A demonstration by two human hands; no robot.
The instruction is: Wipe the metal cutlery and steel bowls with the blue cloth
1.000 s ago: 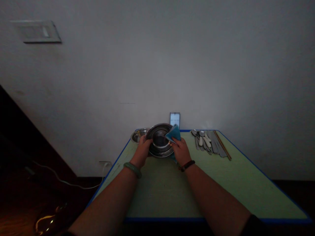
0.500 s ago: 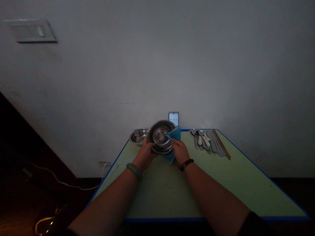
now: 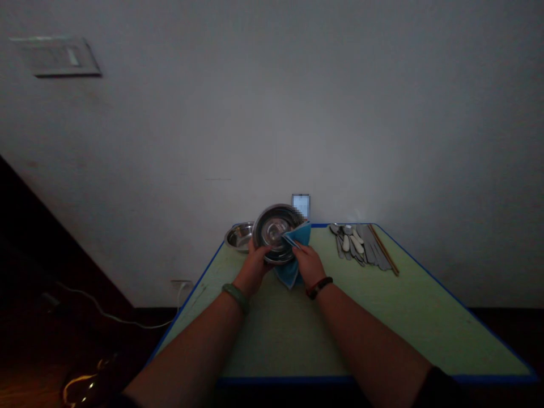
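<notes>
Holding a tilted stainless steel bowl (image 3: 272,226) above the far edge of the worktop (image 3: 272,334), centre of the head view, the left hand (image 3: 254,269) grips its lower rim while the right hand (image 3: 309,266) pinches a blue cloth (image 3: 291,273) against it.

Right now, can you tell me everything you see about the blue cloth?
The cloth is bright blue and looks like soft fabric. It is loosely folded, with one pointed corner hanging down. The right hand pinches it against the edge of the steel bowl. It sits above the green table, but I cannot tell whether it touches it.
</notes>
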